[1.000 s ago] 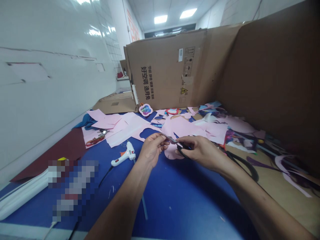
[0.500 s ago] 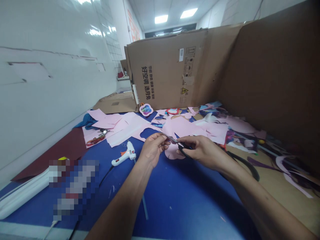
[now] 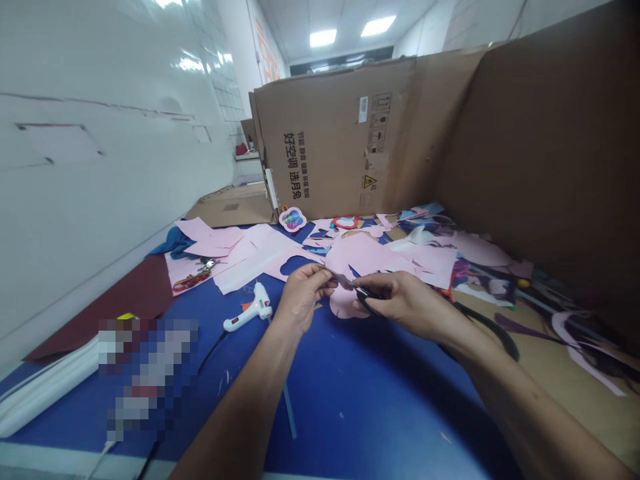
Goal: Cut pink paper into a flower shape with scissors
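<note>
My left hand (image 3: 301,298) is closed in a pinch on the edge of a pink paper cut-out (image 3: 345,301) with a scalloped outline. My right hand (image 3: 405,301) is wrapped round black-handled scissors (image 3: 367,295), whose blades point left into the pink cut-out. Both hands hover just above the blue table surface (image 3: 350,393), close together. A white glue gun (image 3: 249,311) lies on the blue surface to the left of my left hand.
Several pink paper sheets and scraps (image 3: 250,257) cover the table behind my hands. Tall cardboard panels (image 3: 345,140) wall off the back and right. Coloured scraps (image 3: 500,287) litter the brown board at right. A dark red sheet (image 3: 125,300) lies at left by the white wall.
My left hand has crept slightly left and up along the cut-out's edge. The scissors and right hand have barely shifted.
</note>
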`<state>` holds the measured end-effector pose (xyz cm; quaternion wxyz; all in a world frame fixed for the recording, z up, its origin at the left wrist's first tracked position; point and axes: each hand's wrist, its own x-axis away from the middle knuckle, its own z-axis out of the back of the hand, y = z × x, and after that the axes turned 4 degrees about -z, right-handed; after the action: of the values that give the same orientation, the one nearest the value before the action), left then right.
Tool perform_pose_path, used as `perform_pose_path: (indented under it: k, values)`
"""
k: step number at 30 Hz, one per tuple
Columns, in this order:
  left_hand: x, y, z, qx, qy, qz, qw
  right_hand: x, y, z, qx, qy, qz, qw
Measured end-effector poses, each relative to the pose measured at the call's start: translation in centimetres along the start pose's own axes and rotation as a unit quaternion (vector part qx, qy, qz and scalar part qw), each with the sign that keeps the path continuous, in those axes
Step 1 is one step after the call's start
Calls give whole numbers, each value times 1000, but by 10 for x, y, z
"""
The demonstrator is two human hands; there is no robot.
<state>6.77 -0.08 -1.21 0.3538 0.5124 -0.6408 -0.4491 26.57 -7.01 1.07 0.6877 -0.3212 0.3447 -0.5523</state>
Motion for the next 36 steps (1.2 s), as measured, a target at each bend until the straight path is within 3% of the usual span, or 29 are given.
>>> perform_pose_path:
  k: [22, 36]
  values:
    - [3, -15, -14, 107, 44, -23, 993, -2, 6, -7, -53, -16, -24, 998]
    - [-4, -11, 1, 20, 31, 9, 999, -3, 9, -6, 27, 9, -21, 999]
